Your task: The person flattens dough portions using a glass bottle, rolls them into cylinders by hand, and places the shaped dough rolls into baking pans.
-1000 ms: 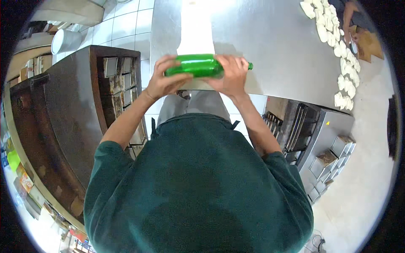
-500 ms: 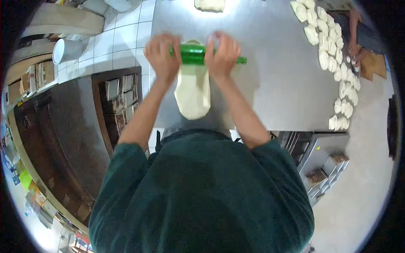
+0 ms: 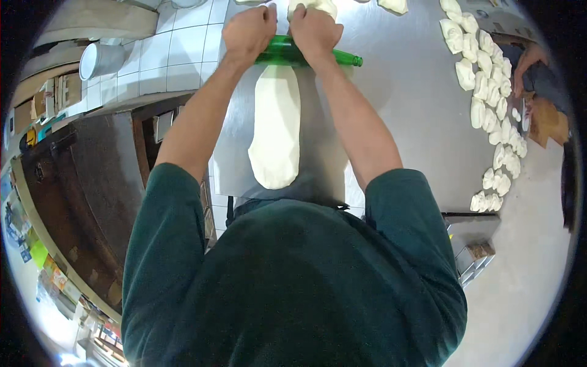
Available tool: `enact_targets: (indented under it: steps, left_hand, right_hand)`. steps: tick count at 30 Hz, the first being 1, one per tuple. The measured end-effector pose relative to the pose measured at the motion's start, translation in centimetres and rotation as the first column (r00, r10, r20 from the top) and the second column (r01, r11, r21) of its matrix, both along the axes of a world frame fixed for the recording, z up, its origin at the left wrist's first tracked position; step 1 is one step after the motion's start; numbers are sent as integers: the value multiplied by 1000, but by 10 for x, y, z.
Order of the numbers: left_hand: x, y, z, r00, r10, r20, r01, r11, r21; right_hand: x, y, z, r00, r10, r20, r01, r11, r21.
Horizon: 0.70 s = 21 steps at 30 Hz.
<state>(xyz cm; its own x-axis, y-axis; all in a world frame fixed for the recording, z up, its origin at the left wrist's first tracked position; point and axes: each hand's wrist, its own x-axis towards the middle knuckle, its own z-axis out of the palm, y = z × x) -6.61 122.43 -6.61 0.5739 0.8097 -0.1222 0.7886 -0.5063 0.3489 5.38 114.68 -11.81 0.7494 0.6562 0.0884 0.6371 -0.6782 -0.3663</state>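
My left hand [image 3: 249, 33] and my right hand [image 3: 315, 37] are closed over a green glass bottle [image 3: 275, 55] lying crosswise near the far part of the steel table [image 3: 403, 110], its neck pointing right. A long, flat strip of pale dough [image 3: 274, 128] stretches from under the bottle toward me, ending in a rounded tip near the table's front edge. Just beyond my knuckles lies another dough piece [image 3: 321, 7], with a small flat piece [image 3: 391, 6] to its right.
Several folded dough pieces [image 3: 480, 113] line the table's right side. Beyond them are another person's arm [image 3: 529, 61] and brown cardboard [image 3: 544, 119]. Dark metal cabinets [image 3: 79, 202] stand at my left, a white bucket [image 3: 98, 61] behind them on white tiles.
My hands and the bottle have travelled from the front edge to the far part of the table, uncovering the dough strip behind them. The other person's arm has shifted.
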Motion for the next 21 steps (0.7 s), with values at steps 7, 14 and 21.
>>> enact_targets:
  steps: [7, 14, 21]
  left_hand:
    - [-57, -21, -33, 748, 131, 651, -168, 986, -6]
    - [-85, -56, 34, 779, 197, 595, 150, 863, -483]
    - [-136, -171, 45, 768, -491, 410, 516, 95, -851]
  right_hand:
    - [-17, -64, 26, 954, 76, 289, -166, 940, 300]
    - [-30, -139, 114, 993, 99, -65, -109, 981, -162]
    - [-101, -240, 171, 878, 477, -18, -427, 768, -477]
